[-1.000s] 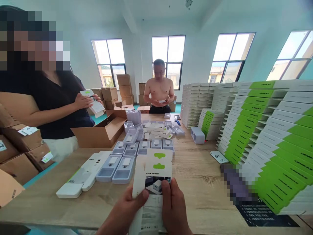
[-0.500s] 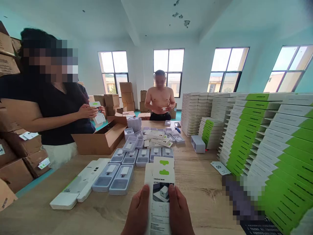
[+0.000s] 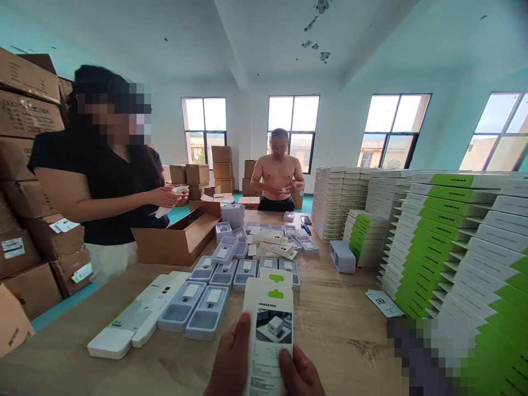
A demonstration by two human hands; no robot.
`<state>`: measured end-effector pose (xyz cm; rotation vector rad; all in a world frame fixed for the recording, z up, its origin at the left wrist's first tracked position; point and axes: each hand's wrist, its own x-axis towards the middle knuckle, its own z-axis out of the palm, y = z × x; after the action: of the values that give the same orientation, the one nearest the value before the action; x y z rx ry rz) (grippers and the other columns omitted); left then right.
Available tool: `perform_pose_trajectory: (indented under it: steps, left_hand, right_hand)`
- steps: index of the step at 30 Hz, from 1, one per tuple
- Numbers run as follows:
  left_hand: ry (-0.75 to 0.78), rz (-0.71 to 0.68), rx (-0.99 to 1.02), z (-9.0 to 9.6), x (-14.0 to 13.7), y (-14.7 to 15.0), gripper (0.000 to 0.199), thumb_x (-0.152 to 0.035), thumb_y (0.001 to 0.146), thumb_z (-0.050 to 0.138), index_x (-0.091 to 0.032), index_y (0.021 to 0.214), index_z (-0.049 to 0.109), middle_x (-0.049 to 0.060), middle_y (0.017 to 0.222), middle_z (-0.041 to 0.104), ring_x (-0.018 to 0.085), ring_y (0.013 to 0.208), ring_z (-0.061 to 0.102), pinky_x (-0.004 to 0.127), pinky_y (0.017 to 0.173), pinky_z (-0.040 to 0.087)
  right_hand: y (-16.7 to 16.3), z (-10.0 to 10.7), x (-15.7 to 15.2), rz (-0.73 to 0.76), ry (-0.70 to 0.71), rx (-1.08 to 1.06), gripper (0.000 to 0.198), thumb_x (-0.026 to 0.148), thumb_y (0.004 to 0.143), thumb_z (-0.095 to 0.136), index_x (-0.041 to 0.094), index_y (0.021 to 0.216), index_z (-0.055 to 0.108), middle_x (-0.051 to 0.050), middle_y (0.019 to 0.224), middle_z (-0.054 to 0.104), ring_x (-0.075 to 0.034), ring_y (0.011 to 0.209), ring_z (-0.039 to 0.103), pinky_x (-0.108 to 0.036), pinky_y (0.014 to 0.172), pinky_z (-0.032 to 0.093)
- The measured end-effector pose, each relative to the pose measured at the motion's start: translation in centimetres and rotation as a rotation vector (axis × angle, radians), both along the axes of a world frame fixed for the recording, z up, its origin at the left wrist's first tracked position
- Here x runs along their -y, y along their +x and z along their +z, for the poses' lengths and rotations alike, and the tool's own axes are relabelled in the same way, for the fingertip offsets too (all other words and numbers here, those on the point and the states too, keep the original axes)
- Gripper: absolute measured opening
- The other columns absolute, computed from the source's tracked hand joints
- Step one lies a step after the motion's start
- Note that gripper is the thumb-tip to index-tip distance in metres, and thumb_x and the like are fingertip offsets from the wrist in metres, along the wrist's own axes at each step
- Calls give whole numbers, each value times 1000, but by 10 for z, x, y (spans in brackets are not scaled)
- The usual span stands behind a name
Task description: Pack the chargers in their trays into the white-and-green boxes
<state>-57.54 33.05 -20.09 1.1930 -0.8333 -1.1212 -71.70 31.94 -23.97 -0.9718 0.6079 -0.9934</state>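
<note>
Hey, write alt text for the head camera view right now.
A person's left hand and right hand hold white printed packaging over a wooden table. Ahead sit plastic trays with small white items; white-and-green boxes are stacked at right, and two other people are nearby.

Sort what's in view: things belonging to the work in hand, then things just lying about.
Likely in the job:
printed carton, in left hand and right hand
pale trays
white adapters in them
stacked green-and-white boxes

Apparently lying about:
white card
dark flat item
blue item, too small to identify
</note>
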Motion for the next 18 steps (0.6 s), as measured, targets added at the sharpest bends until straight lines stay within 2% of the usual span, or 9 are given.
perform_pose_trajectory:
  steps: [2,4,6,9,11,14,16,18]
  left_hand:
    - [18,-33,-124,-1,0,1,77,-90,69,65,-17,92,79,12,76,77,33,75,74,40,62,60]
    - [33,-129,-218,2,-2,5,74,-84,72,68,-17,99,79,13,80,78,35,80,75,43,69,60]
    - [4,-306,-268,10,-5,12,69,-76,75,72,-16,108,76,14,88,79,35,85,75,43,74,59]
    - [-90,-537,-209,25,-7,23,68,-70,67,82,-16,108,72,12,92,76,32,87,74,40,77,57]
    - [-130,-617,-96,32,-4,27,69,-69,63,87,-18,105,66,11,96,74,31,89,73,39,79,56]
    - [-215,-577,158,38,-1,29,62,-61,72,85,-23,110,54,12,117,69,31,107,70,44,93,56]
    - [-262,-484,420,41,-3,30,69,-48,74,86,-28,127,47,15,136,61,34,123,64,52,106,51]
    - [-284,-434,741,47,-8,30,96,-32,70,86,-35,150,32,16,152,51,38,135,56,59,113,46]
  right_hand:
    - [-4,8,1,57,13,-2,75,83,67,75,21,109,76,-12,80,75,-34,76,73,-47,65,58]
    - [-8,15,5,71,-7,-39,76,84,66,74,21,108,76,-10,79,75,-33,75,72,-45,65,58]
    - [-14,19,8,71,-50,-86,74,85,68,73,21,106,77,-8,78,74,-31,74,72,-42,66,57]
    - [-21,19,13,126,-108,-132,68,81,76,69,21,104,76,-6,77,73,-24,71,68,-36,69,53]
    - [-25,20,16,149,-184,-216,64,79,79,68,18,98,77,-5,76,72,-20,69,64,-33,70,51]
    - [-34,37,20,23,-299,-313,62,77,82,67,17,99,76,-9,90,73,-22,80,64,-34,76,51]
    - [-40,56,20,14,-245,-172,70,81,87,56,19,114,73,-13,108,74,-25,93,66,-38,84,53]
    - [-45,75,19,126,-125,15,76,84,90,45,21,126,69,-13,119,73,-26,101,68,-41,89,53]
